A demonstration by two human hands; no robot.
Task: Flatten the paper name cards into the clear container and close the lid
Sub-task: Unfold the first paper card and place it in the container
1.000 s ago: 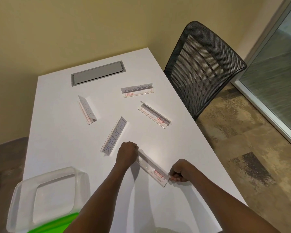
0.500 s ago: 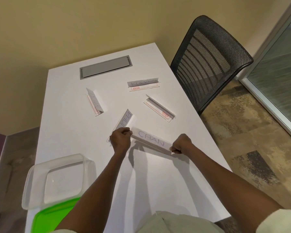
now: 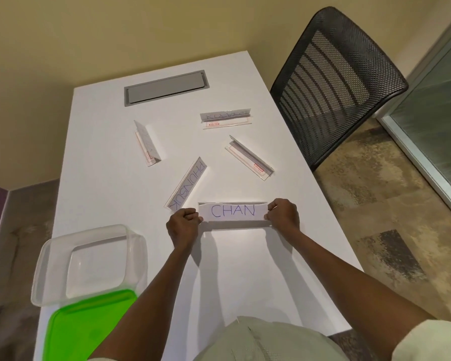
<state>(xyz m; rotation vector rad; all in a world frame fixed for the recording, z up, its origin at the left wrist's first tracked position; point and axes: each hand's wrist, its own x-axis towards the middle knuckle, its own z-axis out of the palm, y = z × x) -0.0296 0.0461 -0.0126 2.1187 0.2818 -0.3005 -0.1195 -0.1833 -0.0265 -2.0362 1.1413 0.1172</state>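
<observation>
Both hands, the left hand (image 3: 184, 225) and right hand (image 3: 283, 214) pinching its ends, have turned the CHAN name card (image 3: 233, 211) from lying askew to upright and square above the bench (image 3: 102, 194), not yet flattened, well apart from the empty clear container (image 3: 47, 261) and green lid (image 3: 84, 327).

Table (image 3: 110, 194) fills the frame centre, chair (image 3: 333, 82) at upper right beside its right edge, inset panel (image 3: 166, 87) near its far end. CHAN card (image 3: 232, 211) sits mid-frame, pinched at its ends by left hand (image 3: 183, 225) and right hand (image 3: 284, 214); four other cards lie above it, the PHUNSUK card (image 3: 188, 185) nearest. Container (image 3: 89, 261) sits lower left on the table, lid (image 3: 86, 327) just below it.
</observation>
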